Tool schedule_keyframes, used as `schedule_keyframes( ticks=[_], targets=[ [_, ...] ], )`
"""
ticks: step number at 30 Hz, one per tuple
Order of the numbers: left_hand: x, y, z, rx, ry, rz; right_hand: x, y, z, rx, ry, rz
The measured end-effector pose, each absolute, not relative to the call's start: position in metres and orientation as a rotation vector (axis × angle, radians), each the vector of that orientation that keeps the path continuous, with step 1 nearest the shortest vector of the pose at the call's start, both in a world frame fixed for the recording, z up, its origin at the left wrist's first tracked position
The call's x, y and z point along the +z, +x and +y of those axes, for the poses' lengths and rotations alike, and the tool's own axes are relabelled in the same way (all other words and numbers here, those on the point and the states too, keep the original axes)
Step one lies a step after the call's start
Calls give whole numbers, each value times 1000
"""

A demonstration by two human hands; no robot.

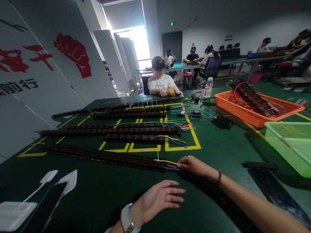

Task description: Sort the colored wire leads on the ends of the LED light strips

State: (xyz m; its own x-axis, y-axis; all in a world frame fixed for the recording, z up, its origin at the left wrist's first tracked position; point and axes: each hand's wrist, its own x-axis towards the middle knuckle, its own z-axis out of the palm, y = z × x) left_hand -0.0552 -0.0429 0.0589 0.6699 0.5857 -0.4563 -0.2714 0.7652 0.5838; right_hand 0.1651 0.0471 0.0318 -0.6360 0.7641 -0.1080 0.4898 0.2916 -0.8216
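Note:
My right hand (193, 166) pinches the ends of the coloured wires (171, 166) that come out of a long dark bundle of strips (107, 156). Yellow, red and blue wires show at that end, and a white cable tie (157, 154) stands up from the bundle. Nearer to me, my left hand (162, 199) hovers over the green table with its fingers stretched out and nothing in it. The bundle lies slantwise, running away to the left. Behind it, a shorter dark bundle (135, 139) with yellow and blue wires lies within yellow tape marks.
Further bundles (108, 130) lie beyond. On the right stand an orange basket (241, 115) holding strips and a light green basket (295, 145). A dark flat panel (280, 196) lies right of my arm, a phone (44, 211) on the left. Across the table sits a person (161, 82).

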Motion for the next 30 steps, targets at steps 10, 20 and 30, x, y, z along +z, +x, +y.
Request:
schedule_keyframes(
  ticks=[10, 20, 30],
  targets=[
    [27, 2, -17, 617, 342, 668, 25, 165, 45, 1228, -1095, -2222],
    [22, 13, -10, 735, 322, 686, 24, 158, 36, 496, -1127, -2452],
    [22, 13, -13, 1006, 159, 600, 16, 141, 19, -296, -934, -2702]
  ],
)
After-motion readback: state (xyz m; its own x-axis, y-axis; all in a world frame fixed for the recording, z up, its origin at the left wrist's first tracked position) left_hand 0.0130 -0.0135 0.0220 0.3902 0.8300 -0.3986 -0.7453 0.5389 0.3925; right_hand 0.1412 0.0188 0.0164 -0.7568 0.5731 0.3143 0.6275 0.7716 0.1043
